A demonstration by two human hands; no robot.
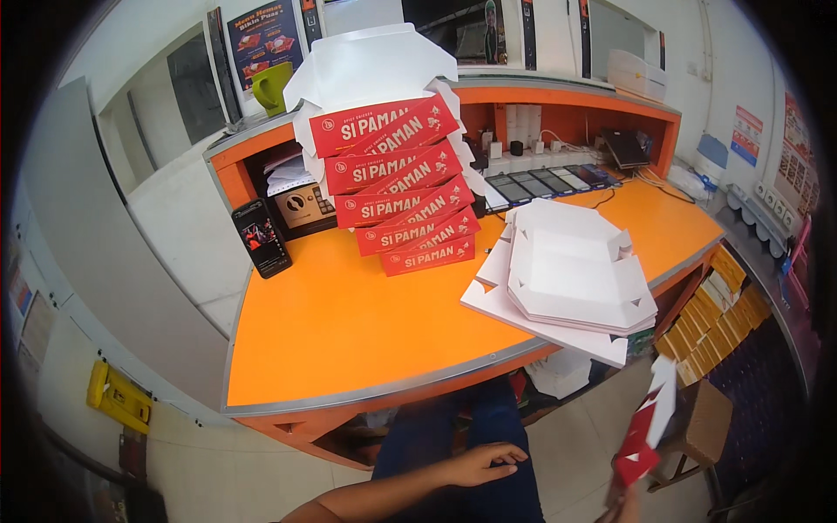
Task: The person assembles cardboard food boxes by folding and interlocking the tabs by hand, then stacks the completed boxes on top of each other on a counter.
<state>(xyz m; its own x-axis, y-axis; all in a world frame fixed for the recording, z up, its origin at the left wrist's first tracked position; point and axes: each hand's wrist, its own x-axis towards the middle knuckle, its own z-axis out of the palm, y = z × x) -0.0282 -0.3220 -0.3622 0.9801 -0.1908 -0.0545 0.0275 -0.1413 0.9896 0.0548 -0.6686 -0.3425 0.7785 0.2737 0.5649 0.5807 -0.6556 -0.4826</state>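
My left hand (482,465) rests across my dark-trousered thighs, its fingers loosely stretched and holding nothing. At the lower right, my right hand (622,507) grips a red and white cardboard food box (642,436), seen nearly edge-on and tilted upright beside the table. Most of that hand's fingers are hidden. On the orange table (323,322), a tall stack of folded red boxes (410,205) stands with white lids raised. Right of it lies a pile of flat white box blanks (575,261), overhanging the table's front edge.
A phone (261,239) leans at the table's left. Several dark tablets (532,183) line the back, under an orange shelf (558,87) bearing a green mug (271,88). A brown stool (702,423) stands near my right hand, before stacked yellow packs (711,318).
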